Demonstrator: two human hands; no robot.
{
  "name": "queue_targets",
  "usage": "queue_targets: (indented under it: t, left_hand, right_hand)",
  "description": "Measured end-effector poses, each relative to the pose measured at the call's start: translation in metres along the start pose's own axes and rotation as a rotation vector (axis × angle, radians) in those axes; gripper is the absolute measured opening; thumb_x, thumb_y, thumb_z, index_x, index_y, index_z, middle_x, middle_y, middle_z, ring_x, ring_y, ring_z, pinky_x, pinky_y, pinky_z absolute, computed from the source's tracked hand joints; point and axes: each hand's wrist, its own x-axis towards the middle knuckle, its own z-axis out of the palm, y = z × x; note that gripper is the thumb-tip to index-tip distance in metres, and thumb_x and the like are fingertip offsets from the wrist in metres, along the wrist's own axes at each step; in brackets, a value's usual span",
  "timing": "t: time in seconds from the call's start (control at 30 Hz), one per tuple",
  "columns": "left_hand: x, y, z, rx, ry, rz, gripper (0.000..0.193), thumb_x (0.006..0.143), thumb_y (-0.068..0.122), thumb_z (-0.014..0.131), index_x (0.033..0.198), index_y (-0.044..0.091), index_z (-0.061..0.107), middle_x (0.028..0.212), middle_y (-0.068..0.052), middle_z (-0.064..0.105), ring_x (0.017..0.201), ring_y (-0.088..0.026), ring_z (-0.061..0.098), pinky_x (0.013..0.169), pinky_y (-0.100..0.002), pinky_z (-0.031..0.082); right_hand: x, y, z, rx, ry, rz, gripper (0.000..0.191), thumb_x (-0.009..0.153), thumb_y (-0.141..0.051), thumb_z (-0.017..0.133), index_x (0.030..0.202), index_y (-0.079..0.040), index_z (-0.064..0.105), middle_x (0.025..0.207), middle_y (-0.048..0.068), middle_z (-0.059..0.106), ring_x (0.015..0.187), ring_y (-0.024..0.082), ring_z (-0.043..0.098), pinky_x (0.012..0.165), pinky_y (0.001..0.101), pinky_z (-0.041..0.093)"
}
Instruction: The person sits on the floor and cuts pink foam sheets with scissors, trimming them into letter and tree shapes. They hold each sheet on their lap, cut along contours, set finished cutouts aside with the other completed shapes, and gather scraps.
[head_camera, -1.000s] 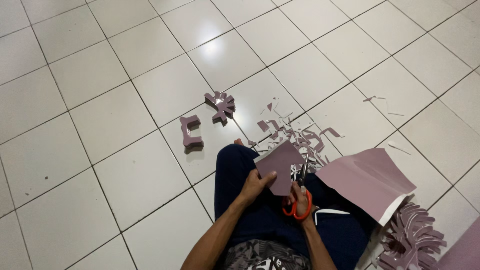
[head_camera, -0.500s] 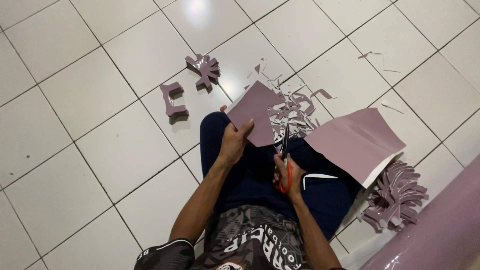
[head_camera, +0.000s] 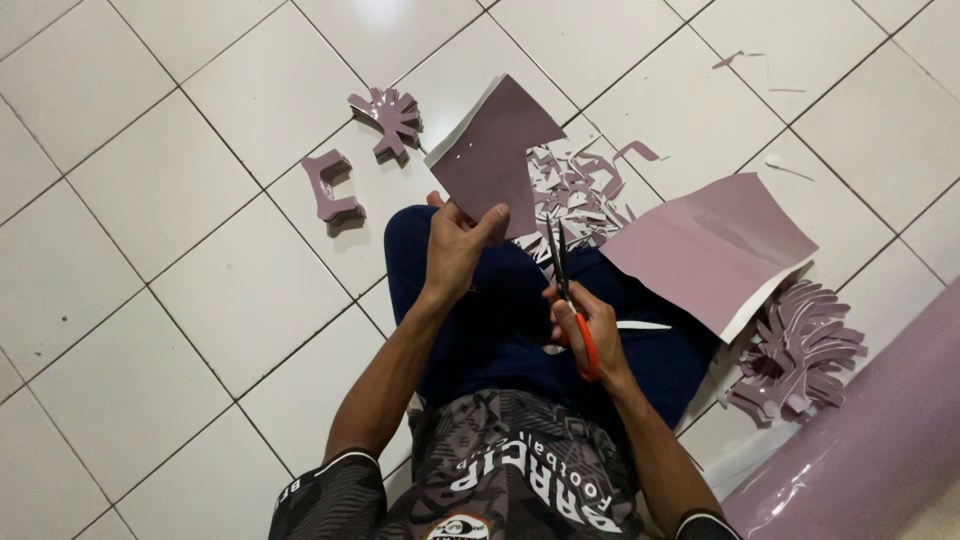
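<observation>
Left hand (head_camera: 455, 245) pinches the mauve sheet (head_camera: 492, 155) taut above the knee so the right hand (head_camera: 590, 330), clamped on the orange scissors (head_camera: 570, 300), can cut its lower edge

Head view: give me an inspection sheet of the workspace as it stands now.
Surface: white tiled floor, glossy.
Job's things: mauve sheet piece; orange-handled scissors, blades pointing up beside the piece.
Clutter: mauve offcuts, two cut shapes, larger sheet, stacked cut-outs, roll.
Grippers: left hand pinches the piece; right hand grips the scissors.
Cables: nothing seen.
Surroundings: person seated on floor, dark trousers.
</observation>
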Motion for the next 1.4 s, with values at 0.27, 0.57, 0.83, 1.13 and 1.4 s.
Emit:
queue_targets:
  t: [0.27, 0.57, 0.83, 1.13, 1.4]
  left_hand:
    - [-0.011, 0.030, 0.010, 0.107, -0.029, 0.006, 0.027, 0.096, 0.022, 0.074, 0.099, -0.003, 0.068, 0.078, -0.006, 0.072, 0.066, -0.008, 0.067, 0.061, -0.020, 0.054]
    - [-0.014, 0.034, 0.013, 0.112, -0.047, 0.012, 0.028, 0.097, 0.021, 0.073, 0.105, -0.005, 0.068, 0.084, -0.011, 0.075, 0.072, -0.011, 0.072, 0.066, -0.023, 0.060]
    - [-0.014, 0.036, 0.015, 0.111, -0.051, 0.017, 0.029, 0.097, 0.022, 0.073, 0.107, -0.005, 0.069, 0.086, -0.012, 0.076, 0.072, -0.012, 0.073, 0.066, -0.023, 0.061]
    - [-0.015, 0.035, 0.017, 0.058, -0.070, -0.003, 0.027, 0.098, 0.020, 0.072, 0.105, -0.006, 0.068, 0.084, -0.011, 0.075, 0.070, -0.011, 0.071, 0.064, -0.022, 0.058]
    - [-0.014, 0.027, 0.018, 0.083, -0.067, -0.003, 0.025, 0.097, 0.019, 0.073, 0.105, -0.005, 0.070, 0.084, -0.009, 0.075, 0.073, -0.009, 0.069, 0.066, -0.021, 0.055]
  right_hand:
    - [0.009, -0.042, 0.003, -0.132, -0.062, -0.055, 0.051, 0.097, -0.053, 0.060, 0.108, -0.004, 0.069, 0.068, -0.002, 0.061, 0.055, 0.003, 0.058, 0.048, 0.0195, 0.045]
    - [0.005, -0.047, 0.002, -0.090, -0.064, -0.054, 0.049, 0.096, -0.050, 0.065, 0.106, -0.003, 0.069, 0.068, -0.004, 0.057, 0.056, 0.002, 0.054, 0.049, 0.0178, 0.045]
    - [0.005, -0.048, 0.001, -0.080, -0.064, -0.064, 0.048, 0.096, -0.049, 0.066, 0.106, -0.003, 0.068, 0.067, -0.004, 0.056, 0.056, 0.002, 0.053, 0.050, 0.0183, 0.045]
    - [0.003, -0.051, 0.003, -0.115, -0.003, -0.084, 0.039, 0.099, -0.042, 0.065, 0.095, -0.003, 0.069, 0.058, -0.006, 0.052, 0.048, 0.002, 0.047, 0.045, 0.0200, 0.036]
    - [0.002, -0.045, 0.009, -0.190, 0.096, -0.070, 0.029, 0.098, -0.028, 0.069, 0.085, -0.002, 0.069, 0.052, -0.005, 0.050, 0.045, 0.002, 0.044, 0.041, 0.0217, 0.032]
